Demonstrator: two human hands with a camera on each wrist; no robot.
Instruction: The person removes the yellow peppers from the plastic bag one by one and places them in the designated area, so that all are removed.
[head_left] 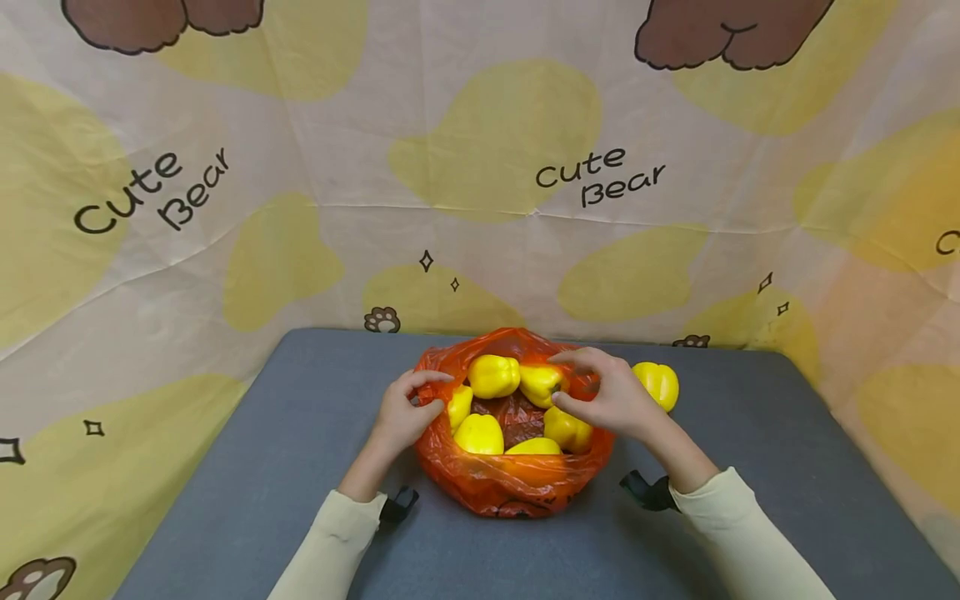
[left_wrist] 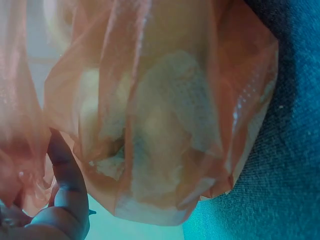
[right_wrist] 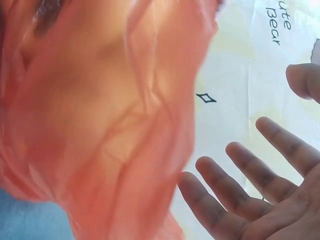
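Note:
A red plastic bag (head_left: 513,492) stands with its mouth spread wide, and several yellow bell peppers (head_left: 493,377) lie around its inside. At the left rim, my left hand (head_left: 401,412) holds the edge of the bag between finger and thumb; crumpled plastic shows within that hand in the left wrist view. My right hand (head_left: 615,396) is over the right rim, its fingers spread. In the right wrist view those fingers (right_wrist: 235,200) are loosely extended beside the bag wall, holding nothing. One more yellow bell pepper (head_left: 658,387) lies outside the bag, beyond the right hand.
The bag rests on a grey table (head_left: 300,500) toward its far side. A printed cloth backdrop (head_left: 495,142) with "Cute Bear" lettering hangs behind and beside the table. Dark straps (head_left: 648,492) stick out below both wrists.

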